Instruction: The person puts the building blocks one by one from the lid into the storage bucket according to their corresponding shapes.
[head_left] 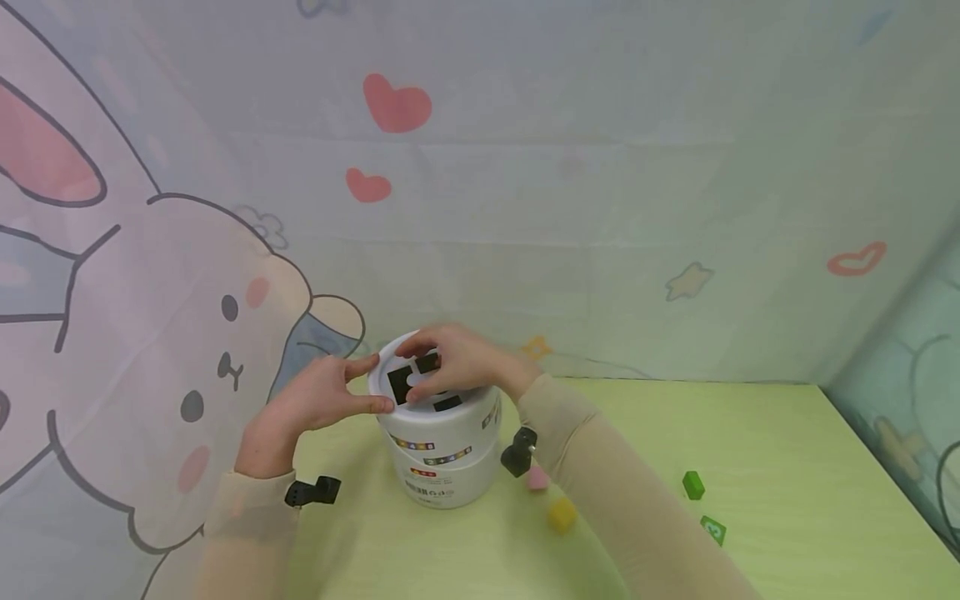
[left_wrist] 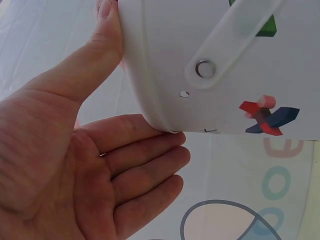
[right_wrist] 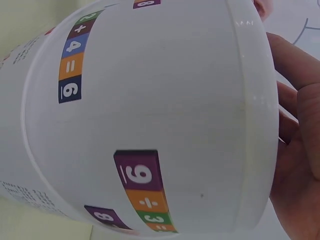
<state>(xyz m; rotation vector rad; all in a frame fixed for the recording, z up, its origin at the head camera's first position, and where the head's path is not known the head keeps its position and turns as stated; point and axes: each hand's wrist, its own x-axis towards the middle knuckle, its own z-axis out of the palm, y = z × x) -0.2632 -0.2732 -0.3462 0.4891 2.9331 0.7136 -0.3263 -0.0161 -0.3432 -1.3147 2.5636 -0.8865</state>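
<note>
A white round bucket [head_left: 444,479] with printed number strips stands on the green tabletop. Its pale lid [head_left: 383,377] has dark cut-outs, some hidden by the right hand. My left hand [head_left: 318,396] touches the left edge of the bucket's top with spread thumb and fingers; in the left wrist view the fingers [left_wrist: 145,172] look straight, beside the bucket's handle strap [left_wrist: 225,47]. My right hand [head_left: 467,360] rests over the lid from the right, thumb and forefinger apart and loosely bent. Nothing shows between them. In the right wrist view the rim covers its fingertips.
Right of the bucket lie a pink block [head_left: 537,477] and a yellow block [head_left: 562,516], near the right sleeve. Farther right are a green block [head_left: 693,485] and a green numbered block [head_left: 713,530]. A cartoon-printed cloth [head_left: 570,200] hangs behind the table.
</note>
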